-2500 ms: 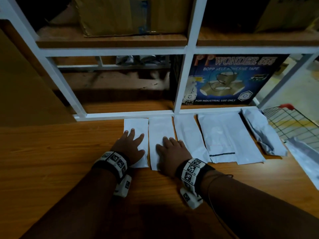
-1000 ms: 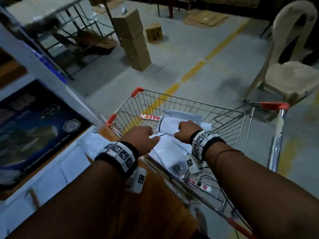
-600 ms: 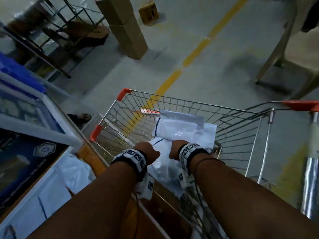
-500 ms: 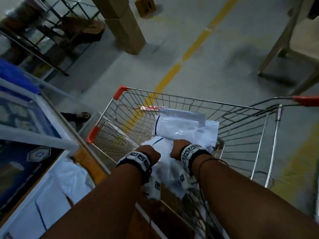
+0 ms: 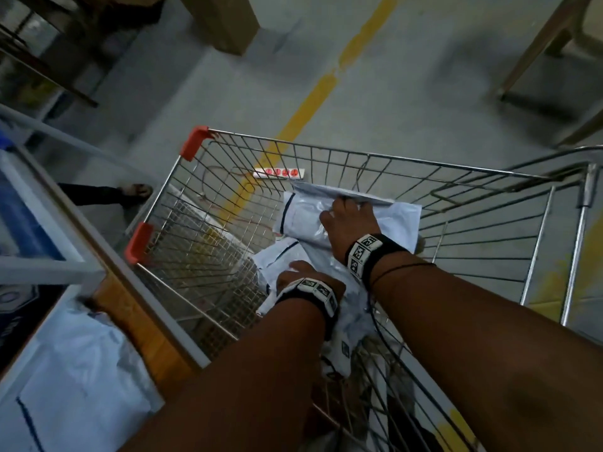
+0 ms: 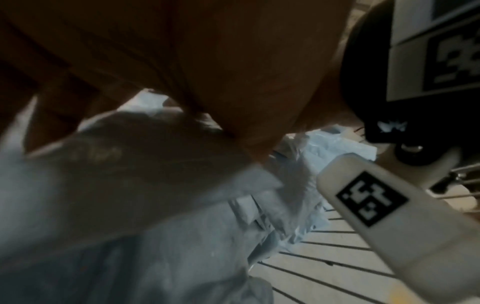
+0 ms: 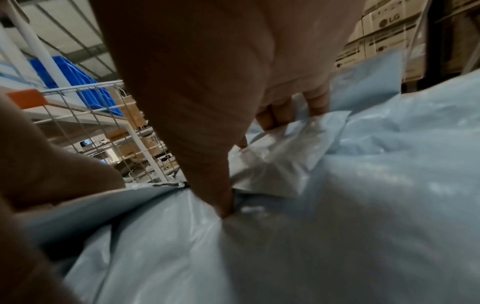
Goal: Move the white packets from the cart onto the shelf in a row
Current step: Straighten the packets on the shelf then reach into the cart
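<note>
White plastic packets (image 5: pixel 346 223) lay heaped in the wire cart (image 5: pixel 385 164) as a person reached in with both hands. The right hand (image 5: pixel 350 225) lay over the topmost packet (image 7: pixel 272 164) at the far end of the heap, thumb pressed into the plastic and fingers (image 7: pixel 315 100) curled over its far edge, clamped on it. The left hand (image 5: pixel 295 275) sat lower and nearer on another packet (image 5: pixel 277 256), fingers bent down on the film; the blurred left wrist view showed only palm and crumpled plastic, so whether it gripped could not be told. Both wrists wore bands with black-and-white markers (image 5: pixel 360 252). A white strip with red dots (image 5: pixel 279 172) hung on the cart's far wall. At left, more white packets (image 5: pixel 81 363) rested on the wooden shelf (image 5: pixel 130 308) just beside the cart. A yellow line (image 5: pixel 313 102) crossed the grey floor beyond.
</note>
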`<state>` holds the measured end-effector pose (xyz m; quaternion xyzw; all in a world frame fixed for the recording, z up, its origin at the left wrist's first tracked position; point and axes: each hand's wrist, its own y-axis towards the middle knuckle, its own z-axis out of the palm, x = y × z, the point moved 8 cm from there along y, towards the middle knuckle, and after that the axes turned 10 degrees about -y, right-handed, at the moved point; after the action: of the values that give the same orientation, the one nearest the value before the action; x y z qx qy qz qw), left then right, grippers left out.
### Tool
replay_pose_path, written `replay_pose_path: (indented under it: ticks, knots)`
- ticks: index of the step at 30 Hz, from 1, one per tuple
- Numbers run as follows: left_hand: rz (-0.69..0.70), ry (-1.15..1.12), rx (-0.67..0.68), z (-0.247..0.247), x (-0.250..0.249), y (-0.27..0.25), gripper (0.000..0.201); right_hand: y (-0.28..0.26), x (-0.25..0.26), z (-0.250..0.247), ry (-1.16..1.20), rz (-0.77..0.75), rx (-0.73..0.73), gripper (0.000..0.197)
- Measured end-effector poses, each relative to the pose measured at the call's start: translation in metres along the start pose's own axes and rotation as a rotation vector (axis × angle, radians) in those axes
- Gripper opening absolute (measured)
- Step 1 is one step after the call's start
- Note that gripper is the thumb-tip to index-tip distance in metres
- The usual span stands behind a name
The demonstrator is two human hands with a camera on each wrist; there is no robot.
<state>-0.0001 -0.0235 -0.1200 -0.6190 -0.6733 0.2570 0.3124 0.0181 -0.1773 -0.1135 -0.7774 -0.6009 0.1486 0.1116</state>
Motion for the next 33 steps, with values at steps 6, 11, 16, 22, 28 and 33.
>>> replay_pose_path:
  ticks: [6, 11, 16, 22, 28, 33]
  knots:
    - [0.096, 0.092, -0.013, -0.007, -0.006, -0.008, 0.071, 0.002, 0.005, 0.012, 0.089, 0.004, -0.015, 0.078]
    - [0.068, -0.065, -0.005, -0.025, 0.001, -0.005, 0.066, -0.002, 0.005, 0.013, 0.275, 0.065, 0.016, 0.083]
    - [0.091, -0.251, 0.128, -0.022, 0.0, -0.009, 0.07, -0.017, 0.001, 0.015, 0.445, 0.149, 0.082, 0.089]
    - [0.033, -0.399, -0.043, -0.053, 0.005, -0.033, 0.11, -0.044, -0.008, 0.011, 0.699, 0.212, 0.178, 0.086]
    - [0.088, -0.407, -0.045, -0.103, 0.022, -0.078, 0.117, -0.082, -0.02, -0.034, 0.905, 0.28, 0.163, 0.075]
    - [0.223, -0.509, -0.105, -0.137, 0.047, -0.119, 0.117, -0.118, -0.012, -0.081, 1.028, 0.218, 0.097, 0.061]
